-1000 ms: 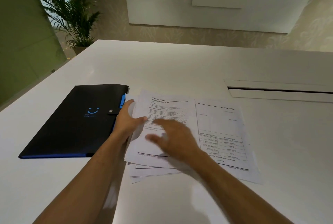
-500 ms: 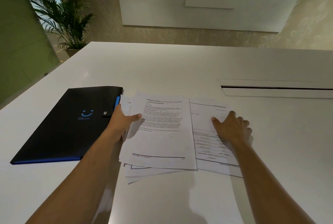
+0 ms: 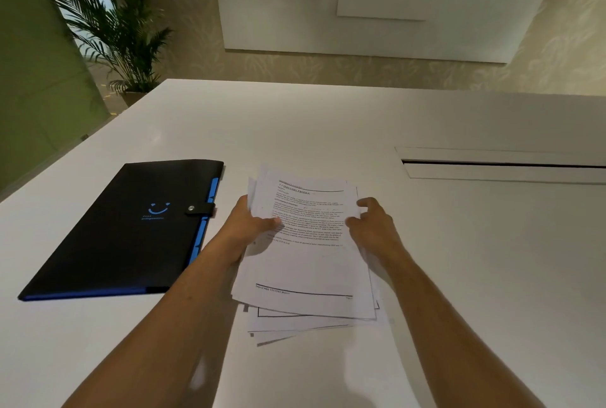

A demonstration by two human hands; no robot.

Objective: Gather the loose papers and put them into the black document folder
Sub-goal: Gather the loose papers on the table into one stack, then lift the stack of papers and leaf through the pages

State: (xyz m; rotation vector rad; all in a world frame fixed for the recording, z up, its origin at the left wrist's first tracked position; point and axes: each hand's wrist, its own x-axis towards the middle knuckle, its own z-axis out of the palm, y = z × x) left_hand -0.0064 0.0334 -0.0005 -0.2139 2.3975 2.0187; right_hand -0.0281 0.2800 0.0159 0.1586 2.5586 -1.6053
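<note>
A loose stack of printed white papers [image 3: 308, 263] lies in the middle of the white table [image 3: 475, 276], its sheets fanned unevenly at the near edge. My left hand [image 3: 249, 227] grips the stack's left side, thumb on the top sheet. On the right side my right hand [image 3: 373, 227] clasps the same stack with curled fingers. The black document folder [image 3: 131, 230], with a blue smiley mark, blue edge tabs and a snap strap, lies closed and flat to the left of the papers, apart from them.
A long cable slot with a raised lid [image 3: 505, 166] is set into the table at the right. A potted palm [image 3: 114, 30] stands past the table's far left corner beside a green wall.
My right hand slid the sheet that lay to the right leftward onto the stack. Both hands now hold one pile, and the papers have shifted slightly away from the folder.
</note>
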